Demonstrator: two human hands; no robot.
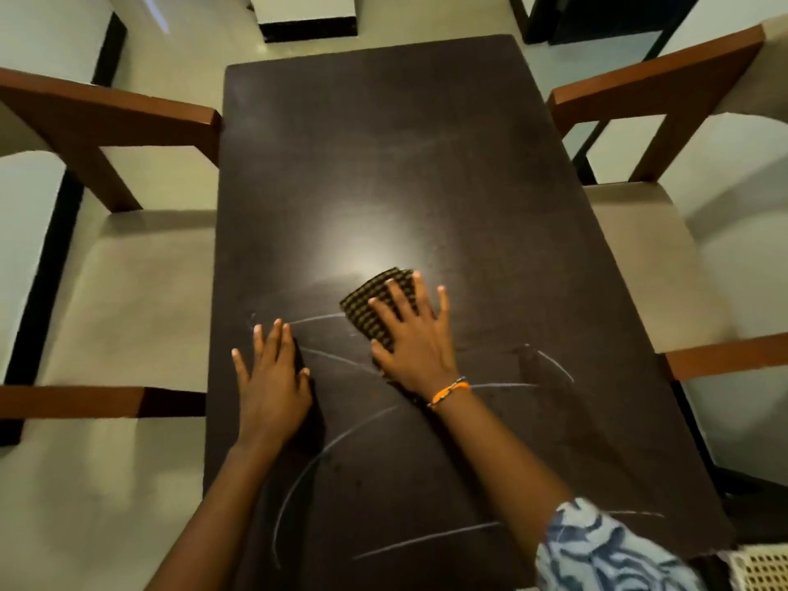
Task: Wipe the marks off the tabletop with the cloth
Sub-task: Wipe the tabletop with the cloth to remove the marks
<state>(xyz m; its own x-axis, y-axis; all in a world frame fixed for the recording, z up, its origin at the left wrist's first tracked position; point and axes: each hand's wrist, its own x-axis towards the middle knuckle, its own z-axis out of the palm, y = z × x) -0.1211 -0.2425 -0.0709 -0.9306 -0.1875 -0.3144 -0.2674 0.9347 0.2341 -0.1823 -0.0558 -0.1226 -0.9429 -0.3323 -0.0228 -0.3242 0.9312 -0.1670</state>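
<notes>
A: Checked fabric, folded small: the cloth [380, 308] was pinned flat under the right hand [412, 337], fingers straight and spread wide, nothing curled round it. It was pressed down, not gripped.

B: Left?

A: The left hand [269, 379] was laid flat on the tabletop [383, 164], fingers straight and close together, nothing held. A bracing role was judged likely.

B: Where was the cloth on the table?

A: Near the middle, slightly toward the near end, just below the light glare. A chalk line [315, 319] was seen running out from the cloth's left edge toward the left hand.

B: Step?

A: Wiping was judged under way, early-to-mid. The far half looked mostly clean apart from faint smears. The near half was not done: a long arc [307, 471], a straight stroke [426, 539] near the front edge, and curved marks [554, 364] on the right were all intact.

B: Next move?

A: A pull of the cloth toward the near edge would be called for, across those lines, with the flat pressure kept. The left hand would need to be shifted, since marks run beside it.

B: Surroundings?

A: Wooden chairs [128, 258] with pale seats were tucked in on both sides.
</notes>
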